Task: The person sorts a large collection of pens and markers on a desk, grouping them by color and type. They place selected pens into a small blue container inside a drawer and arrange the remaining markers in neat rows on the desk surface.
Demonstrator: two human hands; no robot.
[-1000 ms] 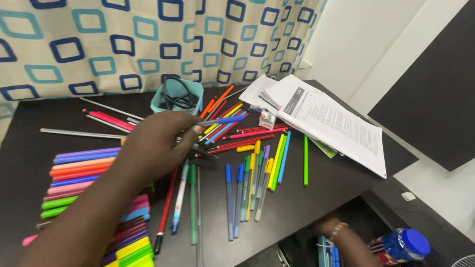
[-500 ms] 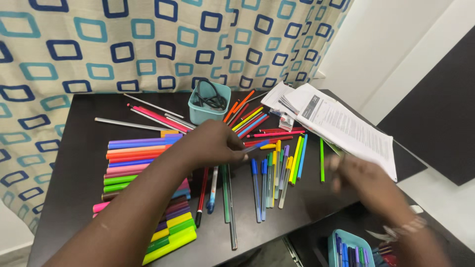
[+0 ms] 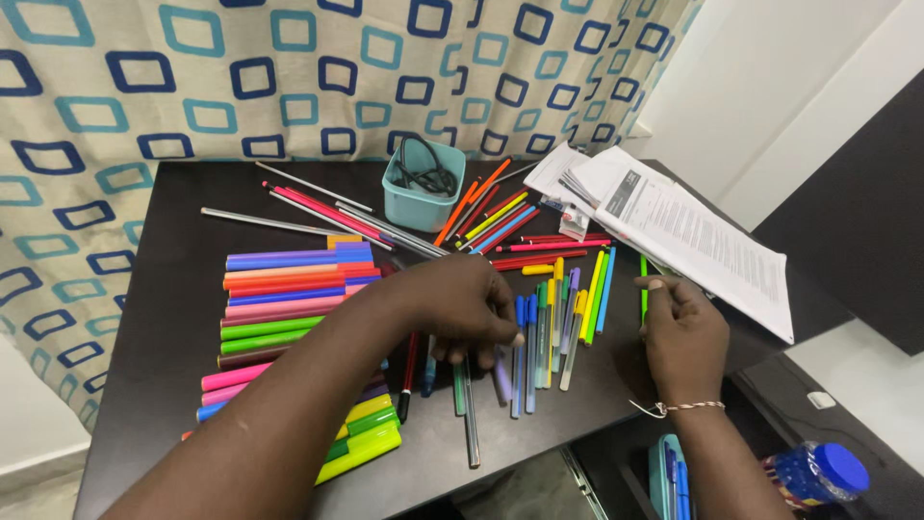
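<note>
The left hand [image 3: 462,308] presses blue pens [image 3: 525,337] mid-frame, right hand [image 3: 683,332] pinches a green pen [image 3: 644,289]; a bump could roll them off the bench [image 3: 173,318].

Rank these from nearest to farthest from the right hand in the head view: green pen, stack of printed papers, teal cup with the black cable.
1. Green pen, at the fingertips of the right hand.
2. Stack of printed papers, just beyond, to the right.
3. Teal cup, far back left, near the curtain.
</note>
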